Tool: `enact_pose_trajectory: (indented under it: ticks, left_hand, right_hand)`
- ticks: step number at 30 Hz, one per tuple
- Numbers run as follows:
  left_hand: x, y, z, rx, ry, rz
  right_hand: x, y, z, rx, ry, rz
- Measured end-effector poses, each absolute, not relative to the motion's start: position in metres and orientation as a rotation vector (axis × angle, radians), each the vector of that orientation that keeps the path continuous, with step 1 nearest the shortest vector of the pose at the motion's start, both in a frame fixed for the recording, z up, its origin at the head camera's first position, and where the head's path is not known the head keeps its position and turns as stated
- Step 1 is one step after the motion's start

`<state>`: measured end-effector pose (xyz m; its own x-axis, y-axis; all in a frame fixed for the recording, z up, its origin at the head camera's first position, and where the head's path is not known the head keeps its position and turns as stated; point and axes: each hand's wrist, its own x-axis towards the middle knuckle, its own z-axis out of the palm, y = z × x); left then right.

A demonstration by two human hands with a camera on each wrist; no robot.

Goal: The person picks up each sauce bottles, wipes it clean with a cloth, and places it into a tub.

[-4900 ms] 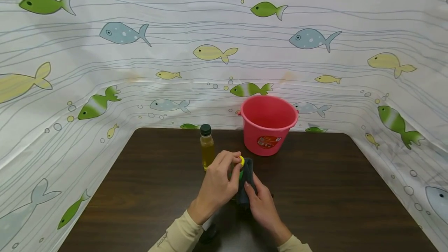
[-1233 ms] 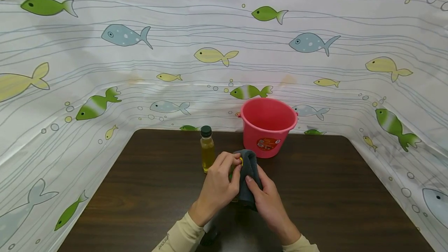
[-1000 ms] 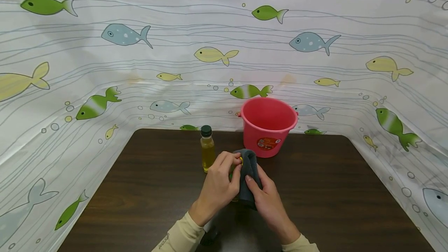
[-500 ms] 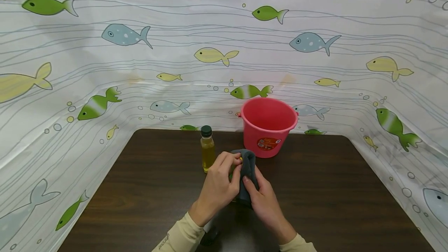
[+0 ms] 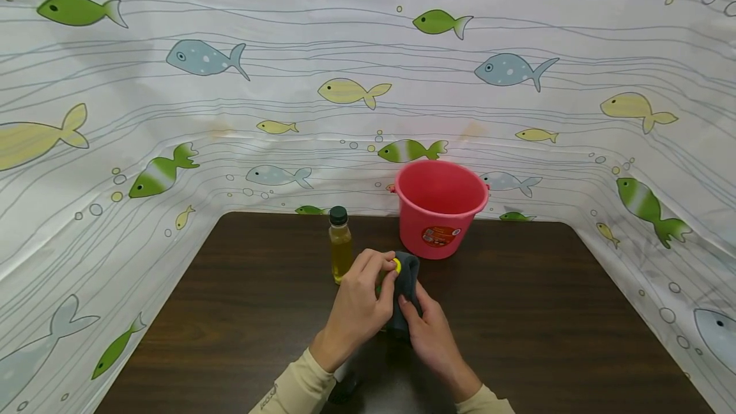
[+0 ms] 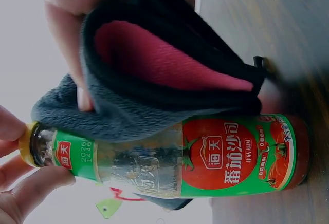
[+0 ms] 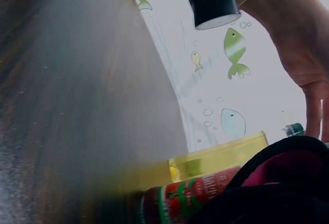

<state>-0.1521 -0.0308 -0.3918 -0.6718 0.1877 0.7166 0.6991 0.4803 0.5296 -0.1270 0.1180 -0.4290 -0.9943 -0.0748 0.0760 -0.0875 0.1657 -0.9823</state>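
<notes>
A: Start with the biggest, the sauce bottle as the clock's centre and twelve straight ahead.
B: A white fish-printed sheet (image 5: 287, 104) stands from nine o'clock round through twelve to three. Within it is the dark brown table (image 5: 552, 312).
A: Next size down?
B: A pink bucket (image 5: 415, 225), upright on the table at one o'clock.
A: And bottles?
B: The sauce bottle (image 6: 157, 167) is between the two hands; whether its base touches the table, I can't tell. A green-capped bottle of yellow liquid (image 5: 342, 253) stands upright, near it, between ten and eleven.
A: The hands?
B: Close together. The left hand (image 5: 358, 302), at nine, pinches the sauce bottle by its top. The right hand (image 5: 430, 331), at four, grips a cloth.
A: What sort?
B: A dark grey cloth (image 5: 407, 276), pink inside, folded and lying along the sauce bottle's side.
A: Anything smaller?
B: The yellow cap (image 5: 397, 266), on the sauce bottle, under the left fingertips.
</notes>
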Motion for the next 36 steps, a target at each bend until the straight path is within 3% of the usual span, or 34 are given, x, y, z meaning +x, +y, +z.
enact_pose_trajectory:
  ticks: [24,32,36]
  left_hand:
    - [-0.152,-0.032,-0.391,-0.733,-2.157,-1.132]
    - [-0.152,-0.032,-0.392,-0.733,-2.155,-1.122]
    - [-0.152,-0.032,-0.392,-0.739,-2.147,-1.129]
  right_hand:
    - [-0.132,0.135,-0.47,0.2,-2.547,2.104]
    - [-0.14,0.149,-0.492,0.472,-2.599,1.975]
    - [-0.147,0.153,-0.507,0.474,-2.687,1.779]
